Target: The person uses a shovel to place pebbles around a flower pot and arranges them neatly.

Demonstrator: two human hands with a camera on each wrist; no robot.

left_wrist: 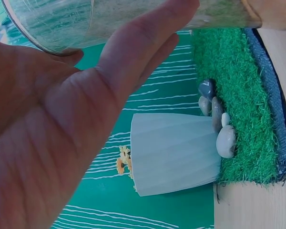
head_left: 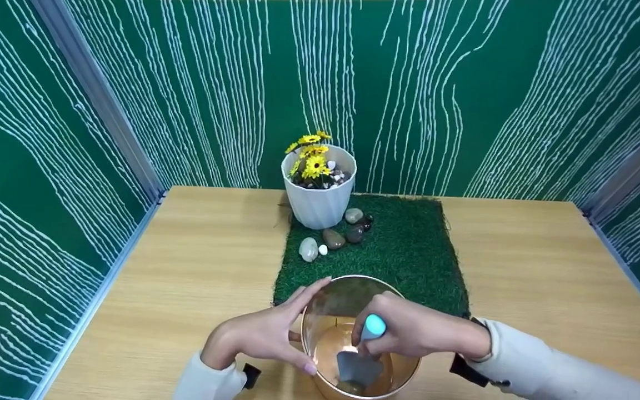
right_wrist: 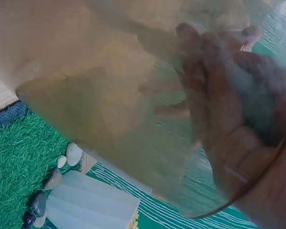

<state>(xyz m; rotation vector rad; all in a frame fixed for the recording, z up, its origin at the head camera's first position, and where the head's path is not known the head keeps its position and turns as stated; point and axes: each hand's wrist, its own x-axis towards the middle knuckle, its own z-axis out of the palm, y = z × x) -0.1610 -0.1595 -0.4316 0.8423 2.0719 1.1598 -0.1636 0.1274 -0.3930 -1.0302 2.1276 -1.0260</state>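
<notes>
My left hand (head_left: 267, 336) holds the side of a clear glass vase (head_left: 320, 369) with a gold-coloured rim, thumb on the near side and fingers on the far side. My right hand (head_left: 409, 328) reaches inside it, gripping the turquoise handle (head_left: 374, 326) of a small trowel. Its grey blade (head_left: 356, 369) points down toward the bottom, near a brownish lump (head_left: 350, 387) whose kind is unclear. In the right wrist view my right hand (right_wrist: 229, 105) shows through the hazy vase wall. The left wrist view shows my left hand (left_wrist: 62, 109) against the vase (left_wrist: 66, 24).
Beyond the vase, a green turf mat (head_left: 409, 250) lies on the wooden table (head_left: 214, 250). A white ribbed pot (head_left: 320, 205) with yellow flowers (head_left: 314, 165) stands at its back left. Several smooth stones (head_left: 333, 239) lie before the pot. Green walls with white lines enclose the table.
</notes>
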